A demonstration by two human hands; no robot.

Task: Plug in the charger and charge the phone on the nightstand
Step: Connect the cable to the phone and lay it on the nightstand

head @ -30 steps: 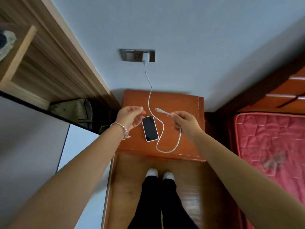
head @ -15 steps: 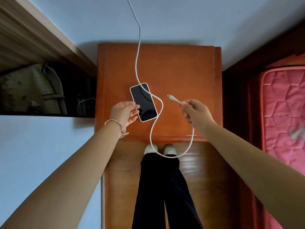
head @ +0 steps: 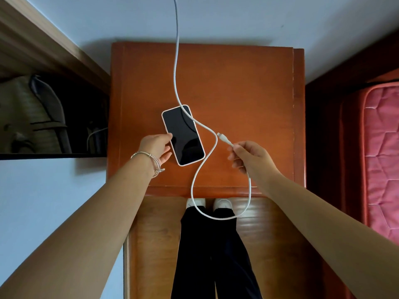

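Observation:
A phone (head: 183, 134) with a dark screen and a pale case lies face up on the orange-brown nightstand (head: 248, 87). My left hand (head: 155, 147) touches the phone's left edge, fingers on its side; a bracelet circles the wrist. My right hand (head: 250, 155) pinches the white charging cable (head: 176, 61) just behind its free connector, which points toward the phone but stays apart from it. The cable comes down the wall from above the frame, crosses the phone's top corner and loops off the nightstand's front edge. The wall plug is out of view.
A bed with a pink quilted mattress (head: 382, 147) stands to the right of the nightstand. To the left sits a dark shelf recess (head: 49, 117) with stored items under a wooden cabinet. My legs and white shoes (head: 216, 205) stand on the wooden floor in front.
The view has tilted down and closer, so the wall socket left the frame. My left hand now rests against the phone's left edge. My right hand keeps the connector, now slightly nearer the phone.

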